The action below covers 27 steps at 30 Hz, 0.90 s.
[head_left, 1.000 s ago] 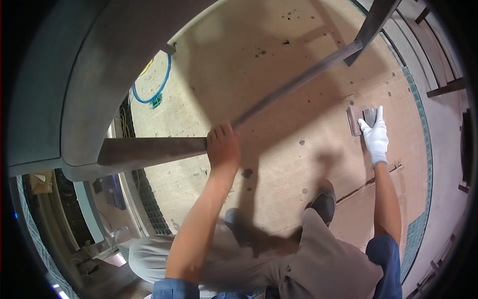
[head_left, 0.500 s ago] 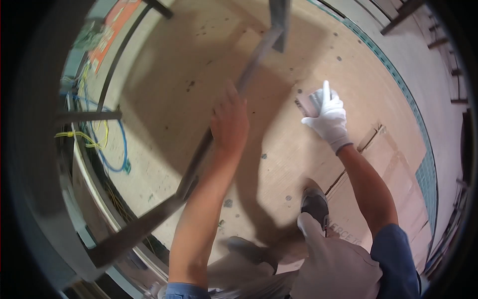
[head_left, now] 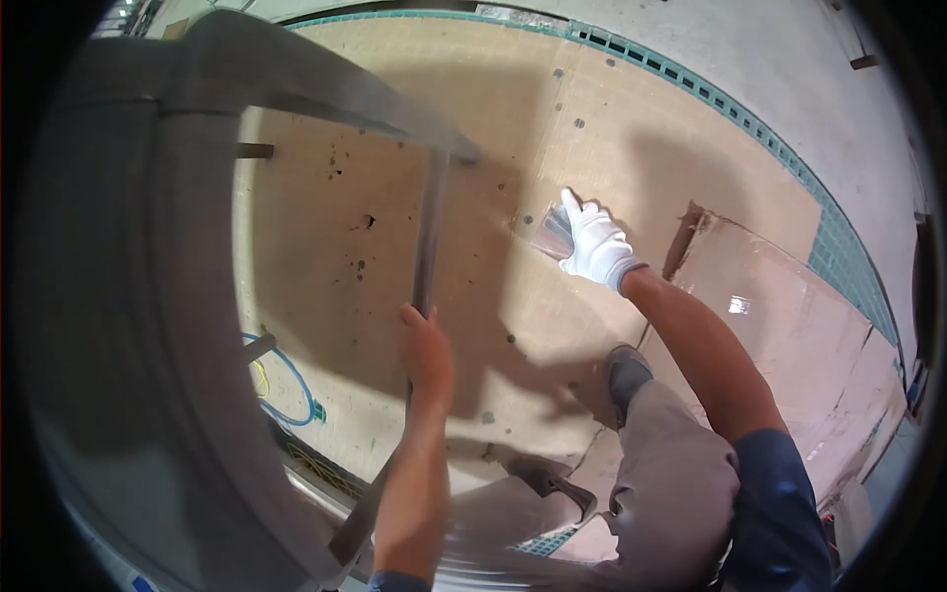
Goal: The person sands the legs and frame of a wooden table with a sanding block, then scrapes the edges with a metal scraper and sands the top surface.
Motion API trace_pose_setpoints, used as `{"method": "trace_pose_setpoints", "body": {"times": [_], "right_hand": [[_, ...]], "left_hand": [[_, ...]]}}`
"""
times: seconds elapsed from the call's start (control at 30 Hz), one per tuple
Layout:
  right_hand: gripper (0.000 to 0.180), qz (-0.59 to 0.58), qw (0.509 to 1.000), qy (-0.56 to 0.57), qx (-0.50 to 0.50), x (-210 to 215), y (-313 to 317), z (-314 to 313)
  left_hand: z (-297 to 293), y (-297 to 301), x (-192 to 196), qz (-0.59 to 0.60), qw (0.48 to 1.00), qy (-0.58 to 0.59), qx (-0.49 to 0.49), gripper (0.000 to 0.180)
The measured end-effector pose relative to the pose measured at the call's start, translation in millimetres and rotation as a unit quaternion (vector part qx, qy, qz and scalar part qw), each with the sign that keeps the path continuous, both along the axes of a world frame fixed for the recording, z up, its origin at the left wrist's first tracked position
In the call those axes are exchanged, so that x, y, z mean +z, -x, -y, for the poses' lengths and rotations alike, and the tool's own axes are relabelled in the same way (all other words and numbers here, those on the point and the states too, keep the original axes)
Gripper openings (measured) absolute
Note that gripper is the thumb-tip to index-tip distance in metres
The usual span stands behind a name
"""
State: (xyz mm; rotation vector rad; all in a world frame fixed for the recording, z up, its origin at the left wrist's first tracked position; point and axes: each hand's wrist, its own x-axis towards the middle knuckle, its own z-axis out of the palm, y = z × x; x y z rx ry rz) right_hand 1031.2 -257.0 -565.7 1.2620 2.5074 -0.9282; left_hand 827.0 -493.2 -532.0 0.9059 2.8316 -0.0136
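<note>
My bare left hand (head_left: pixel 428 355) is wrapped round a slim rail of a dark grey chair frame (head_left: pixel 430 227), which stands tilted on my left. The rail joins a wider curved bar (head_left: pixel 335 94) of the frame. Out to the right, my right hand (head_left: pixel 598 243) wears a white glove. Between its thumb and fingers it grips a small flat sanding pad (head_left: pixel 552 235), pinkish-brown with a grey face. The pad is apart from the frame, above the cardboard. Part of the pad is hidden by the glove.
Spotted brown cardboard (head_left: pixel 395 276) covers the floor, edged by teal plastic grating (head_left: pixel 691 87). A flattened cardboard box (head_left: pixel 779 306) lies at the right. A blue hose (head_left: pixel 296 370) lies at the lower left. My shoes (head_left: pixel 627 377) stand on the cardboard.
The chair frame has swung round, its large part now filling the left side. My left hand has moved down, still on the rail. My right hand, with the pad, has shifted left and lower.
</note>
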Motion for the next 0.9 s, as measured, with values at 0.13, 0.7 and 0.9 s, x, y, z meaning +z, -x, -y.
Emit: {"method": "trace_pose_setpoints", "body": {"times": [0.13, 0.7, 0.9], "right_hand": [[0.107, 0.017, 0.991, 0.133, 0.016, 97, -20, 7], [0.115, -0.067, 0.925, 0.371, 0.047, 509, -94, 157], [0.115, -0.057, 0.888, 0.419, 0.18, 537, -68, 195]], "left_hand": [[27, 18, 27, 0.07, 0.991, 0.11, -0.015, 0.038], [92, -192, 472, 0.751, 0.508, -0.135, 0.4, 0.065], [146, -199, 542, 0.656, 0.58, -0.134, 0.463, 0.051]]}}
